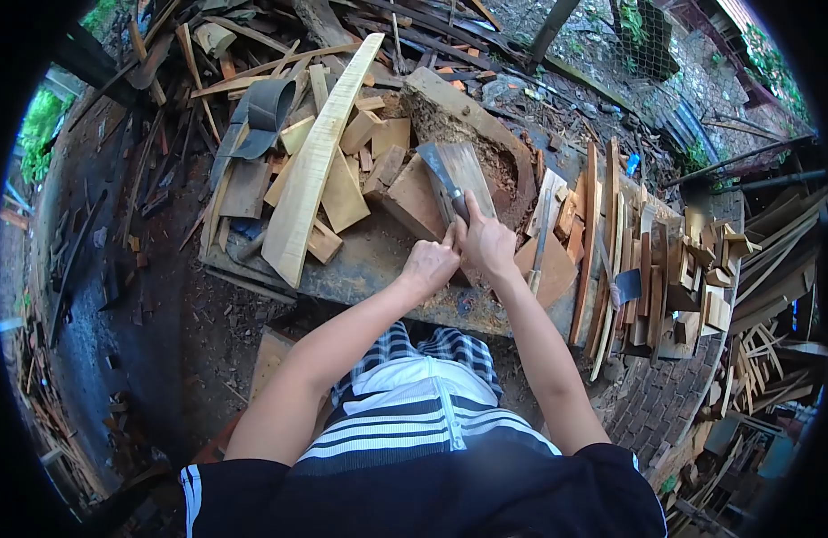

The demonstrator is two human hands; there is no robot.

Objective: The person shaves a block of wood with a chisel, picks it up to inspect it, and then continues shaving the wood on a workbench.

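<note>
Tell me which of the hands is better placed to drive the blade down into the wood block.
Right, probably. The right hand grips the handle of the broad-bladed knife, whose blade lies against the upright wood block. The left hand sits lower beside it, at the block's base, apparently steadying the wood.

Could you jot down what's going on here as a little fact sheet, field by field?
Setting: outdoor bench piled with offcuts
Right hand: grip closed on a broad blade, pointing away
Left hand: beside the right, touching the wood piece under the blade
Nearby: long pale curved plank to the left; upright slats to the right
</note>
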